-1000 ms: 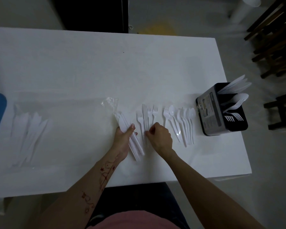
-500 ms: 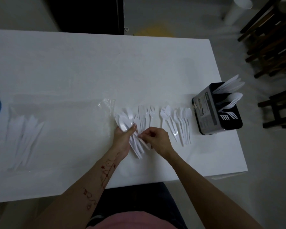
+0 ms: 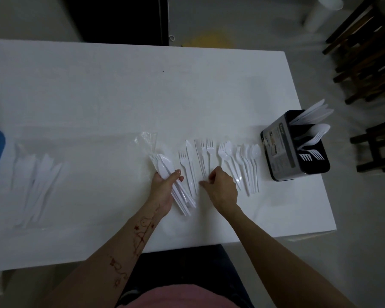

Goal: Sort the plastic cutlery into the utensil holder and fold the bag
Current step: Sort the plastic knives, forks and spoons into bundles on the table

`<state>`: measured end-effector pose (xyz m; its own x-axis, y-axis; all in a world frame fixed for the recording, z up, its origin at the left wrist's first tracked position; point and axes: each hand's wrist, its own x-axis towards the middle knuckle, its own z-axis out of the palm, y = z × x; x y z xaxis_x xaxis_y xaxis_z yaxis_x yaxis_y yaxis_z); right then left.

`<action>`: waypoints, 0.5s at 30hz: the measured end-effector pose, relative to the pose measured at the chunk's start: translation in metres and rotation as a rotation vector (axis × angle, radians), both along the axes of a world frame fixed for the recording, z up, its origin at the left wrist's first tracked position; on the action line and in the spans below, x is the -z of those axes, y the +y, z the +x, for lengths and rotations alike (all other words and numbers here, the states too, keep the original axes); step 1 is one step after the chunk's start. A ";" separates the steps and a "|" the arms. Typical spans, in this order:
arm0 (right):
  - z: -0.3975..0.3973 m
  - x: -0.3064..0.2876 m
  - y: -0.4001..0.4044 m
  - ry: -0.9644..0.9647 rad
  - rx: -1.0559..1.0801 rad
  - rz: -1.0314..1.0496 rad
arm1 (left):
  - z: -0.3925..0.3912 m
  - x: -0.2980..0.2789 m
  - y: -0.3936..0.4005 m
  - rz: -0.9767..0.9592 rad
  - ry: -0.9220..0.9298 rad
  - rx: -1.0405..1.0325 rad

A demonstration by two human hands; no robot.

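On the white bench (image 3: 120,96), the left hand (image 3: 162,190) is gripping a bundle of white knives (image 3: 176,185); the right hand (image 3: 221,187) is curling its fingers over the row of loose cutlery (image 3: 220,161), pinching a handle; the utensil holder (image 3: 293,147) is standing at the right edge, already holding cutlery; the clear bag (image 3: 146,141) is lying beside the bundle.

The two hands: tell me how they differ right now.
The left hand grips a bundle of white knives, thumb curled over it; the right hand holds no bundle, and its curled fingers pinch at the handle ends of the loose cutlery row. The left hand sits nearer the clear bag, the right nearer the utensil holder. Both are bare and low over the white table.
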<state>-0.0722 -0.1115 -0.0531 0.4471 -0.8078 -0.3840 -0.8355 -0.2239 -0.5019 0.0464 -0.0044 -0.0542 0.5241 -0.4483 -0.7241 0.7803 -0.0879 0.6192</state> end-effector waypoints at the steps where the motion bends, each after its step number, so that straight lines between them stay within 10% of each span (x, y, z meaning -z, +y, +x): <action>1: 0.000 0.000 -0.001 0.004 -0.007 0.010 | 0.000 0.000 -0.001 -0.003 0.000 0.003; 15: -0.010 -0.012 0.000 -0.343 -0.303 0.073 | -0.002 0.001 -0.008 -0.088 -0.056 0.078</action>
<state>-0.0823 -0.1115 -0.0414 0.7700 -0.5974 -0.2240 -0.5211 -0.3861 -0.7612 0.0444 -0.0120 -0.0554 0.5240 -0.5497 -0.6505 0.7369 -0.0903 0.6699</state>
